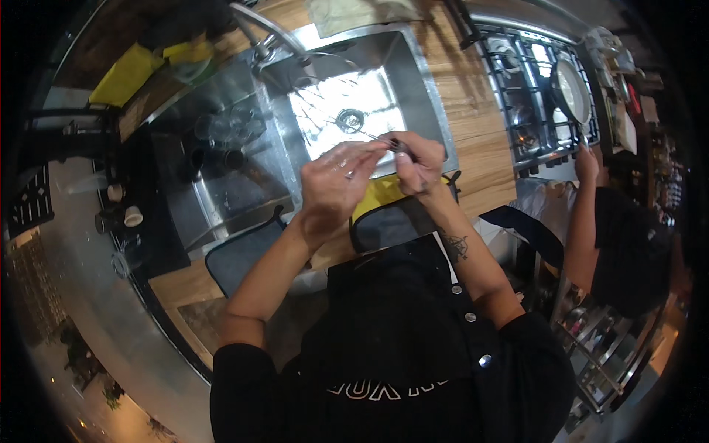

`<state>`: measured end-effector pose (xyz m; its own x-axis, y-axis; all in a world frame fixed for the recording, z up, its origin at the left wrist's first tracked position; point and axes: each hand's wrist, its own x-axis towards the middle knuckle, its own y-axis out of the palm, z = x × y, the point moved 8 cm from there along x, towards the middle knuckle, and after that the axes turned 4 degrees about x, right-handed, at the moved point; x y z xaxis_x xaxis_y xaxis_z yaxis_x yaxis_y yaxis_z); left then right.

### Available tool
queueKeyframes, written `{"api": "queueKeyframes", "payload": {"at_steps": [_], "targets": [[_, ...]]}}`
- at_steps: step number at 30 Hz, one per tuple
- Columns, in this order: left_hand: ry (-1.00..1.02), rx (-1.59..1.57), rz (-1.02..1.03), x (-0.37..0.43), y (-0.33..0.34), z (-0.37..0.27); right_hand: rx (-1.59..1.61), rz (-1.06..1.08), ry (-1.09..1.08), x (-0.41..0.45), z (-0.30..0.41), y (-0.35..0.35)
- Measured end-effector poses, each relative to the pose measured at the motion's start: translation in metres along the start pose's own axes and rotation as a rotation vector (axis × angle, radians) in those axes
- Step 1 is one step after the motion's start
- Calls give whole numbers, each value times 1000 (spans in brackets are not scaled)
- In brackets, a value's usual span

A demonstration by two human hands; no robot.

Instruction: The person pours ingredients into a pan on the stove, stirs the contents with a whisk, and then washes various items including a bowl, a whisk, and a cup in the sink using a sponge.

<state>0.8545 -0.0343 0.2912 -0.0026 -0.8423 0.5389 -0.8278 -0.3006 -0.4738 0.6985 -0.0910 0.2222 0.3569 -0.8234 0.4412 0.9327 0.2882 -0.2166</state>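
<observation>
A wire whisk (pixel 363 132) is in my right hand (pixel 419 160), which grips it near the handle end. Its thin loops spread toward the upper left, above the bright floor of the right sink basin (pixel 418 94). The fingertips of my left hand (pixel 338 177) meet the whisk close to my right fingers; whether they grip it is hidden. My left hand looks wet. Below both hands, the basin's round drain (pixel 350 120) shows behind the wires. A curved metal faucet (pixel 277 30) arches over from the far side.
Clear glasses (pixel 230 124) and dark cups (pixel 234 159) stand in the left basin. Dark mats (pixel 243 252) and a yellow cloth (pixel 379 194) lie along the near edge. At right, a co-worker's hand (pixel 586 163) holds a frying pan (pixel 571 91) on the gas stove (pixel 529 133).
</observation>
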Motion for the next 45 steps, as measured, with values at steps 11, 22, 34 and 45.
{"api": "queueKeyframes", "payload": {"at_steps": [11,22,34,45], "targets": [[-797,-110,408,-30,74,75,-96,-324,329,-38,-66,-98],[-442,402,-310,-100,-72,189,-1104,-80,414,-61,-99,-178],[-437,715,-373,-52,-130,282,-932,-283,73,-51,-34,-167],[-1285,763,199,-149,-196,394,-113,419,-3,32,16,206]]}}
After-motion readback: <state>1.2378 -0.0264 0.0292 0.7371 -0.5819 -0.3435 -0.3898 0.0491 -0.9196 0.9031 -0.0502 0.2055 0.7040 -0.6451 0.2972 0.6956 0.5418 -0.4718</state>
